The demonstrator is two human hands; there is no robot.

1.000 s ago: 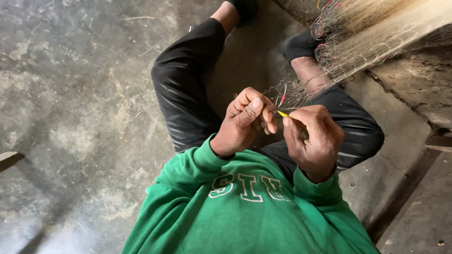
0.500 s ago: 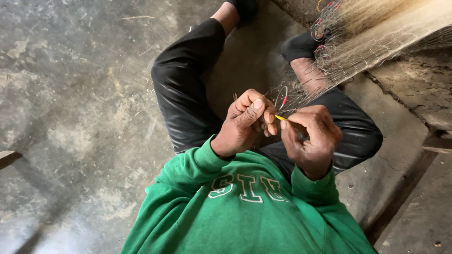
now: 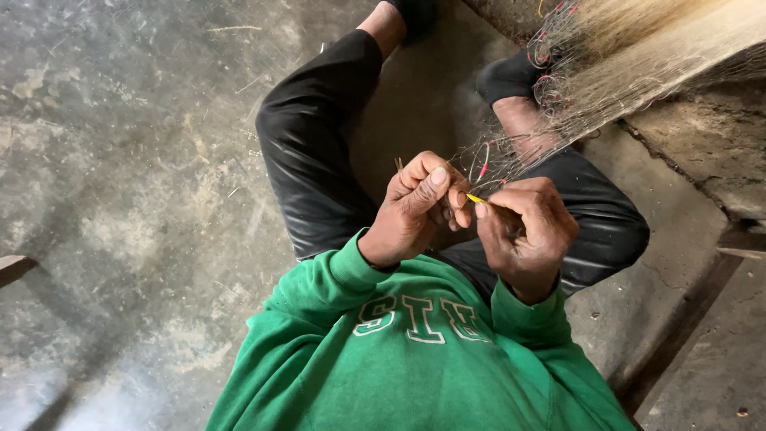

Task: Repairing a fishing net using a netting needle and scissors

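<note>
Hands pinching thin wires over my lap.
Left hand [image 3: 419, 209] and right hand [image 3: 527, 231] fingers clench a yellow-tipped wire [image 3: 475, 198] from the bundle [image 3: 606, 80]; next I judge careful threading.

Seen from above, a person in a green sweatshirt [image 3: 415, 375] and glossy black trousers [image 3: 319, 160] sits on a grey concrete floor [image 3: 120, 199], legs stretched toward the top of the frame. Near the centre, the left hand [image 3: 419, 207] and the right hand [image 3: 527, 231] meet, fingers curled. Between their fingertips a small yellow piece [image 3: 475, 198] shows, pinched where the two hands touch. Thin wires [image 3: 487, 160], some with red bits, rise from the hands toward the upper right, where they join a broad bundle of pale fibres [image 3: 638, 64] lying across a concrete ledge [image 3: 710, 144]. Dark socks cover both feet at the top.
</note>
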